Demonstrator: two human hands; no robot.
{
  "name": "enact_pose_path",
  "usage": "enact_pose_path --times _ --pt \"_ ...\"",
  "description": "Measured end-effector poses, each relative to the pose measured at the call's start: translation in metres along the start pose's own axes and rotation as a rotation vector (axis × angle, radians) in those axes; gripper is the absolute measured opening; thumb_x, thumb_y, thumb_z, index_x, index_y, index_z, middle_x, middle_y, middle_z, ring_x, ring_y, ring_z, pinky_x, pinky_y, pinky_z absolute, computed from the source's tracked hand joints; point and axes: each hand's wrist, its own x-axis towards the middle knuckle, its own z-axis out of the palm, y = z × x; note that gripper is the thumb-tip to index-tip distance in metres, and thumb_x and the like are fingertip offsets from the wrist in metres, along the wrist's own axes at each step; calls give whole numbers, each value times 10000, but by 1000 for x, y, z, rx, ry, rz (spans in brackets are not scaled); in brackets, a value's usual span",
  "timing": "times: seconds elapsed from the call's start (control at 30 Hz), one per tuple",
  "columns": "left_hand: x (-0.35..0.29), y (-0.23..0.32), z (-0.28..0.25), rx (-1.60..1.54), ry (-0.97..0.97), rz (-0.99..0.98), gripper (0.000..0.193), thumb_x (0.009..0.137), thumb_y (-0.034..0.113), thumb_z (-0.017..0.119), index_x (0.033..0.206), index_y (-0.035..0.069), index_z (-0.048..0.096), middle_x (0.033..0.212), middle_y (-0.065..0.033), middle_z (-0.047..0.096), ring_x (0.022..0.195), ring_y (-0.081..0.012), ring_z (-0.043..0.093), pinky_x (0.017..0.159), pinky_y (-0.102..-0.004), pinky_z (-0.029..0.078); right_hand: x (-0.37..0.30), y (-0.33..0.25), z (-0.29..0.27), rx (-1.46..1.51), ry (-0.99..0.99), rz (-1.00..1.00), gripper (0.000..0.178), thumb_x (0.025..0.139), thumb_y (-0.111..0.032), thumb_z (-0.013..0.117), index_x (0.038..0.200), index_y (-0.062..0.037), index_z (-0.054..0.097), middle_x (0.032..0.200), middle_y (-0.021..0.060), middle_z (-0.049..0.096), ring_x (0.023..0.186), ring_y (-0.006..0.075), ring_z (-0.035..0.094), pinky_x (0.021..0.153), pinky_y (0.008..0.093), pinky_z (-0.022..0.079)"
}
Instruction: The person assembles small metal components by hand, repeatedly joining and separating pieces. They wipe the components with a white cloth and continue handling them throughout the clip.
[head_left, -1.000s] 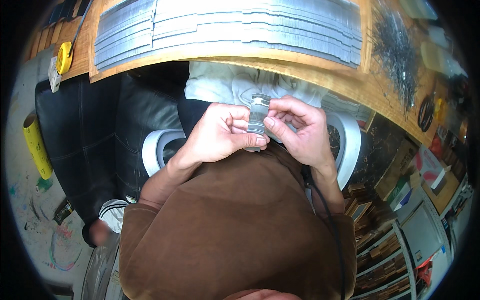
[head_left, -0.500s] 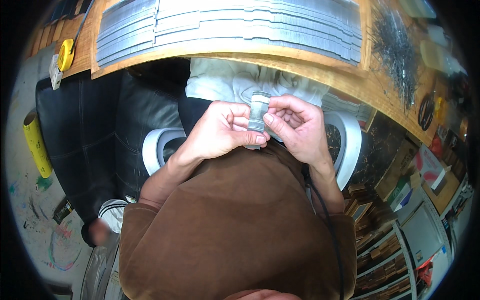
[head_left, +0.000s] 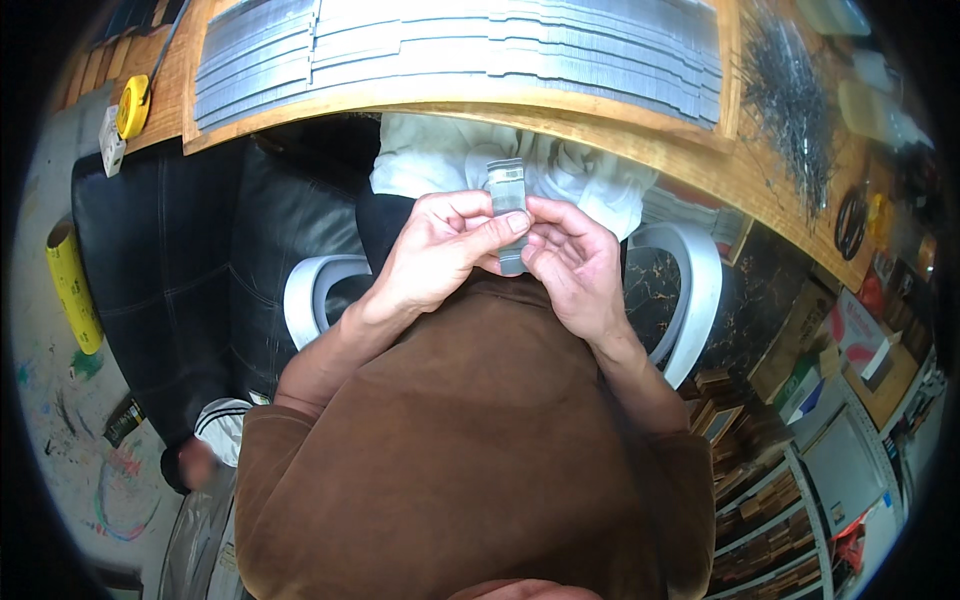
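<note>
In front of my chest, both hands hold a small upright stack of thin grey strips [head_left: 507, 188]. My left hand [head_left: 436, 248] is closed on its left side, with the thumb pressed across the stack's face. My right hand [head_left: 583, 268] pinches its right edge and lower part with bent fingers. The stack's lower end shows below the left thumb, and the middle is partly covered by the fingers. Beyond my hands, rows of similar grey strips [head_left: 430, 62] lie packed in a wooden tray [head_left: 600, 112] on the table.
A heap of thin dark wires or pins [head_left: 790, 100] lies right of the tray, with black-handled scissors [head_left: 852, 225] nearby. At the left table edge is a yellow tape measure [head_left: 132, 106]. White cloth [head_left: 420, 160] covers my lap, between white chair arms [head_left: 690, 290]. Wooden pieces fill a rack [head_left: 770, 510] at lower right.
The stack has shifted slightly up and left. My left thumb has moved up across it from the lower end, and my right hand has moved left and a little lower along its edge.
</note>
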Motion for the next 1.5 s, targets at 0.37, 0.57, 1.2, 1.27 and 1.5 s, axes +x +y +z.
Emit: enact_pose_path --times 0.37,0.57,1.2,1.27,1.5 --pt "1 -10 10 11 31 84 197 1035 182 729 1120 9 772 957 -20 762 818 -55 671 673 -205 539 2 21 14 -20 134 -194 350 977 123 562 1325 97 574 1166 109 680 1038 127 666 920 265 553" --pt "3 30 9 165 -138 -73 189 1042 179 713 1086 3 762 942 -50 792 793 -85 728 603 -184 508 16 -15 -12 100 -52 -95 334 995 48 626 1322 109 607 1148 92 661 961 102 637 801 244 541" --pt "23 63 12 213 -236 -111 239 911 -25 807 1137 -45 729 947 -101 796 851 -143 764 767 -267 618 48 -38 -4 -26 52 -85 156 1009 -86 731 1083 39 789 891 39 756 724 63 635 649 226 507" --pt "24 65 11 186 -233 -118 250 901 -43 810 1136 -51 726 951 -100 793 855 -143 762 785 -271 623 49 -38 -5 -23 28 -94 149 1006 -81 733 1076 37 792 896 47 761 735 63 643 658 224 511" --pt "29 60 7 200 -257 -62 274 888 -69 811 1148 -61 723 963 -93 787 882 -133 753 821 -273 629 51 -37 -4 36 24 -87 130 992 -58 746 1048 52 788 887 41 753 744 56 637 663 224 512"
